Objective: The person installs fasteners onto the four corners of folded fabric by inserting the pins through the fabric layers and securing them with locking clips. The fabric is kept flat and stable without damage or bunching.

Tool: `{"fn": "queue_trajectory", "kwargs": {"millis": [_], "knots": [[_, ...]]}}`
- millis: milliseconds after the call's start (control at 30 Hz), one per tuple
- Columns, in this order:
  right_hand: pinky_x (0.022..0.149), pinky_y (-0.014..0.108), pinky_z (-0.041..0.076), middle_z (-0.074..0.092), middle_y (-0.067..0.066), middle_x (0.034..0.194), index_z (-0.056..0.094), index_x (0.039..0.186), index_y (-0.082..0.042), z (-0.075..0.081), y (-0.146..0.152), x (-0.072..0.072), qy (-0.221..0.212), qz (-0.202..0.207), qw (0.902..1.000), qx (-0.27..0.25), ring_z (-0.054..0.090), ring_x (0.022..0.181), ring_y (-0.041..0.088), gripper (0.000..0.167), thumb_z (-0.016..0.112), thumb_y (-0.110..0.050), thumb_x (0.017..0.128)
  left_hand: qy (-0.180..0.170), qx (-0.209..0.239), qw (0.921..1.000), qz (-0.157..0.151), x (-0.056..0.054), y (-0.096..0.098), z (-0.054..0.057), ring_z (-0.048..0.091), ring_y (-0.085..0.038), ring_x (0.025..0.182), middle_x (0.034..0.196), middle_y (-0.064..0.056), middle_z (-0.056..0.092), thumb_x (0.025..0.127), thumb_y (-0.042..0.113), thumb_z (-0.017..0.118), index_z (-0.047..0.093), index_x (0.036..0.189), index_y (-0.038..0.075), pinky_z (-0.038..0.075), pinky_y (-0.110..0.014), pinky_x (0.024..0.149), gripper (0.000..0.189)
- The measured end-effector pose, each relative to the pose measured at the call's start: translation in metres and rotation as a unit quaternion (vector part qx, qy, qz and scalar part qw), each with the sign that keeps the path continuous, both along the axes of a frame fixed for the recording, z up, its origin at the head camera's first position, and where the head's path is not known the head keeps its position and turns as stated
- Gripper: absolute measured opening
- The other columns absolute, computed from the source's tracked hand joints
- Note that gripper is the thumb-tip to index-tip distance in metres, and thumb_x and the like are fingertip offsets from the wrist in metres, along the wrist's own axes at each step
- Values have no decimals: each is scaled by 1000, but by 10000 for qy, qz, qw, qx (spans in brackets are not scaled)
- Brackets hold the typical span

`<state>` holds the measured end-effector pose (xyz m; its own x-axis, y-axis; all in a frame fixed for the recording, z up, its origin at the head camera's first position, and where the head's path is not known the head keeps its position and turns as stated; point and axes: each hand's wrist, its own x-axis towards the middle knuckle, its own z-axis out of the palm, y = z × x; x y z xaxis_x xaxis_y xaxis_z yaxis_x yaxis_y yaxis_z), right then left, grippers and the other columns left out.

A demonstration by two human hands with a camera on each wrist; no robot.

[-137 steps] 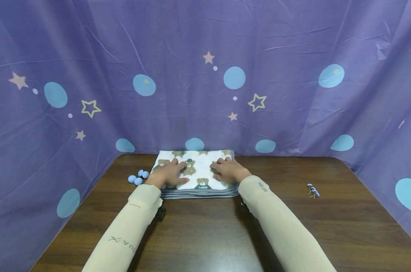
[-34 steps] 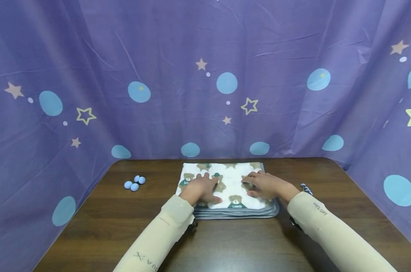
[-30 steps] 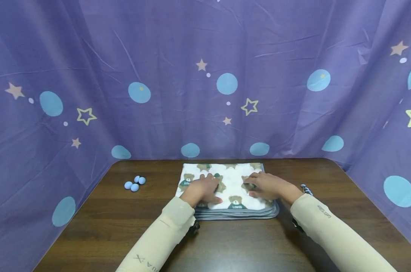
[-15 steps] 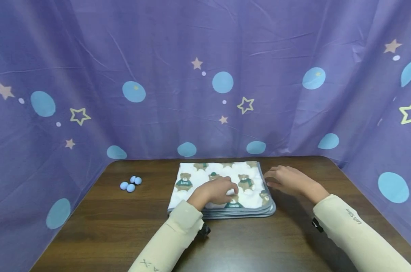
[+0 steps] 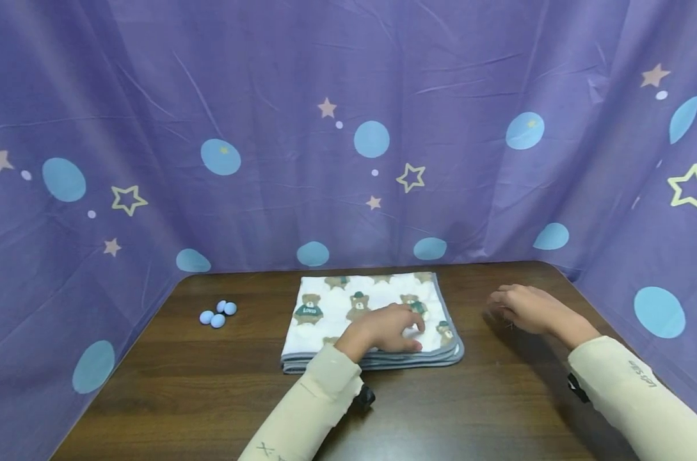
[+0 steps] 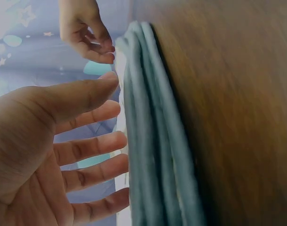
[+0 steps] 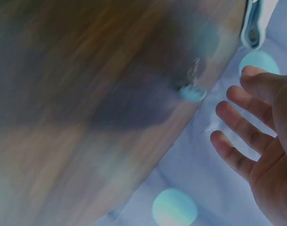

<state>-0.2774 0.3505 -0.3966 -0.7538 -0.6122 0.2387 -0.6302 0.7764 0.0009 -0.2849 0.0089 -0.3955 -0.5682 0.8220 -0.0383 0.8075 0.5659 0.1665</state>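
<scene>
A folded blanket [image 5: 331,326] with a white bear print and grey-blue edging lies in the middle of the table. Over its front right part is my left hand [image 5: 388,328], fingers loosely bent and holding nothing. In the left wrist view those fingers [image 6: 94,146] point at the stacked edging [image 6: 150,127]. To the right of the blanket, my right hand [image 5: 523,309] hovers above the table with its fingers apart. Below it, the right wrist view shows small light-blue-headed pieces [image 7: 193,92] with thin twisted shanks, blurred; the hand mostly hides them in the head view.
Several light-blue rounded pieces [image 5: 218,320] sit together at the left of the brown wooden table [image 5: 169,390]. A purple curtain [image 5: 279,83] with stars and dots hangs behind the table and along its sides.
Both hands rested on the blanket earlier, as it shifted rightward. Since then my right hand has lifted off and moved right over the small pieces. My left hand has slid right across the blanket.
</scene>
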Motion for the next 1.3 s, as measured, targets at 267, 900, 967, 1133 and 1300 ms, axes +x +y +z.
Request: {"fn": "queue_trajectory", "kwargs": {"millis": [267, 900, 967, 1133, 1300], "knots": [[59, 36, 51, 64, -7, 88, 74, 96, -17, -5, 26, 6, 116, -143, 9998, -22, 61, 76, 11, 29, 71, 7, 80, 44, 68, 10000, 55, 4, 9, -1, 60, -13, 112, 120, 1, 67, 95, 35, 73, 71, 124, 17, 45, -23, 99, 34], [60, 32, 53, 70, -17, 88, 78, 87, -30, -16, 32, 5, 229, 402, 9987, 196, 66, 78, 13, 40, 79, 6, 70, 371, 197, 9991, 69, 8, 41, -10, 57, -5, 93, 108, 7, 65, 83, 46, 84, 73, 122, 22, 47, -20, 84, 48], [60, 32, 52, 70, -18, 87, 78, 85, -30, -16, 32, 6, 202, 408, 9987, 225, 64, 77, 13, 39, 80, 6, 70, 472, 148, 9988, 41, 8, 42, -11, 58, -4, 94, 108, 8, 65, 80, 51, 85, 73, 123, 24, 47, -19, 83, 52], [64, 34, 55, 73, -15, 89, 79, 86, -27, -16, 30, 8, 266, 516, 9980, 258, 66, 79, 14, 35, 81, 4, 70, 587, 42, 9982, 56, 7, 44, -13, 56, -4, 93, 107, 11, 64, 79, 52, 85, 73, 123, 26, 47, -21, 79, 53], [64, 35, 55, 74, -13, 89, 80, 88, -25, -17, 29, 9, 275, 471, 9981, 275, 66, 79, 14, 28, 85, -2, 73, 503, 115, 9987, -8, 4, 43, -14, 60, -5, 100, 110, 9, 67, 88, 40, 79, 74, 123, 24, 48, -21, 87, 39]]}}
